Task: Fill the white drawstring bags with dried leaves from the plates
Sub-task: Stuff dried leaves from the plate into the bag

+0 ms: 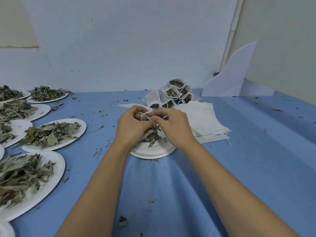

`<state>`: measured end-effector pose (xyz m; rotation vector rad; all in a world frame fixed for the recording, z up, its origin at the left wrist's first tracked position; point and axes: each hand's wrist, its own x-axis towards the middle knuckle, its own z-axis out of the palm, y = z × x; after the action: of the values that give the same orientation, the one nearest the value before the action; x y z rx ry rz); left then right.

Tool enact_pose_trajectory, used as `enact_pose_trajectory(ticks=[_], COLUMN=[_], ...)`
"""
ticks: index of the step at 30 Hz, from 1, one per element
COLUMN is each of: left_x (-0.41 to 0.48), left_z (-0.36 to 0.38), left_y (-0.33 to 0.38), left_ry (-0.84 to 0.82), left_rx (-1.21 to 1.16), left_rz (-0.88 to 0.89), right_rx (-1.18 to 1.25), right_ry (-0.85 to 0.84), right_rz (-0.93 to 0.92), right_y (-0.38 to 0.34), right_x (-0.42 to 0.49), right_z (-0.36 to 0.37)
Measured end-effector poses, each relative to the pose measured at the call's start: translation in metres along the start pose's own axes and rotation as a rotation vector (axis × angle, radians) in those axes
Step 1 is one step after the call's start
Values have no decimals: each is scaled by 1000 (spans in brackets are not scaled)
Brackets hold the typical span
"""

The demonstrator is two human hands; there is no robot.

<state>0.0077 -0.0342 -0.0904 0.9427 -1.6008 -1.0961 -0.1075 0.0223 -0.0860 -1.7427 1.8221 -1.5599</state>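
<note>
A loose leaf scrap (123,221) lies nearest on the blue counter (171,194). Beyond it, both hands work above a small plate (150,153). The left hand (131,127) curls its fingers around the mouth of a white bag (143,115); the right hand (172,125) pinches dried leaves (153,124) at that opening. Best, I think, is to hold the mouth wide and push gently over the plate, so crumbs fall there. Behind lie empty bags (203,120), then filled bags (174,93).

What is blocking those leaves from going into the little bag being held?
Nothing visible. The left hand pinches the white bag, the right hand holds dried leaves at its mouth, directly above the plate.
</note>
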Motion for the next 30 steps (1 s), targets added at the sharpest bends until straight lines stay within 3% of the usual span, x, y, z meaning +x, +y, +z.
enact_pose_trajectory(ticks=[4, 8, 16, 22, 30], left_x=[5, 7, 2, 2, 3], left_z=[0, -3, -3, -6, -10], left_y=[-5, -6, -1, -1, -4], left_ry=[113, 138, -23, -122, -46], left_rx=[-18, -39, -16, 20, 70], left_rz=[-61, -49, 56, 91, 96], right_rx=[-115, 67, 17, 158, 288], right_ry=[-32, -67, 123, 193, 103], right_rz=[-73, 51, -14, 99, 146], right_y=[-7, -14, -8, -4, -4], right_x=[-4, -5, -3, -4, -7], right_z=[9, 10, 7, 6, 6])
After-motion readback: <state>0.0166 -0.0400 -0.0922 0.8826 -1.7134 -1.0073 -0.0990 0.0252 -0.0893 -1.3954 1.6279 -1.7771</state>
